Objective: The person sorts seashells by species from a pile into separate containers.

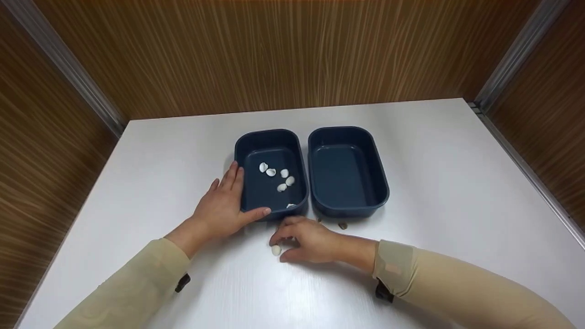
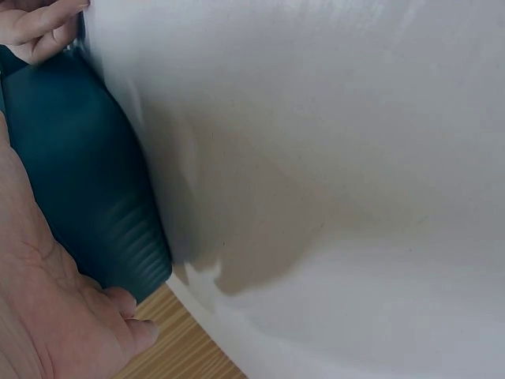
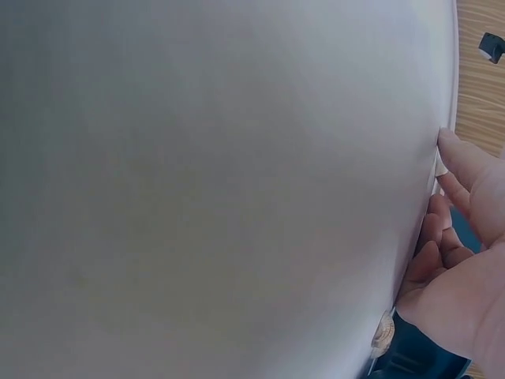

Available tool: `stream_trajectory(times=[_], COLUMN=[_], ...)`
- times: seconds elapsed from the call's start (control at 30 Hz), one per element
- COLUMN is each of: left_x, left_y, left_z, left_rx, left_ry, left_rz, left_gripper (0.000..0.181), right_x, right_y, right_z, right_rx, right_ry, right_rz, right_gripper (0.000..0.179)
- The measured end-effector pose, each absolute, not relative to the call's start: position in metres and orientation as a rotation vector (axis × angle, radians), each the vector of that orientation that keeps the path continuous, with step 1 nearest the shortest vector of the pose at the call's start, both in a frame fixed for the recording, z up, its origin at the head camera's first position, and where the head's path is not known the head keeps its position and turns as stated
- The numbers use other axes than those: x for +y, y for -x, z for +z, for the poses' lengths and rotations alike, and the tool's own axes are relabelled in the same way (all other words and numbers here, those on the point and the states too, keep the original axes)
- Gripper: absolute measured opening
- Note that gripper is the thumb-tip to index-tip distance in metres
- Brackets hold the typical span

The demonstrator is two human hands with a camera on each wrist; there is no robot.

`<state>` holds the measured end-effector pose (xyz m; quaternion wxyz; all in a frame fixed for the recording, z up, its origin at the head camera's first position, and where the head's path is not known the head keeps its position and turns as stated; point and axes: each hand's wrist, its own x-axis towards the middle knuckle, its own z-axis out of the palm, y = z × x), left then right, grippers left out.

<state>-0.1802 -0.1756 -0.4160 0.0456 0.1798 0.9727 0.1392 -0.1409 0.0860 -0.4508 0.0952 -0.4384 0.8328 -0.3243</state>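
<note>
My left hand (image 1: 219,208) lies along the left wall of the left dark blue container (image 1: 304,196), its thumb across the near rim and its fingers extended. Inside that container are several small white seashells (image 1: 282,187). In front of it, my right hand (image 1: 313,240) is low over the table with its fingers bent. One white seashell (image 1: 276,250) sits at the index fingertip, with a gap to the thumb. In the right wrist view, that seashell (image 3: 441,166) shows between thumb and index finger. A brownish seashell (image 1: 343,225) lies on the table beyond the right wrist.
The right dark blue container (image 1: 386,194) stands beside the left one, a narrow gap between them. Another small brown piece (image 1: 319,220) shows partly behind the right hand. Wood-grain panels (image 1: 292,59) border the white table (image 1: 183,146).
</note>
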Motion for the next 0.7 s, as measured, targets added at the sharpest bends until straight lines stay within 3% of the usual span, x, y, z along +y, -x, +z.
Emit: stream_trajectory(times=[0.7], left_x=[-0.1746], left_y=[0.1792], left_z=[-0.4148], left_rx=[2.971], left_ry=[-0.549], left_rz=[0.414], left_gripper=[0.133], right_x=[0.0848], right_y=[0.1408], right_z=[-0.4508], right_rx=[2.482], right_ry=[1.291], right_rz=[-0.964], right_gripper=[0.024])
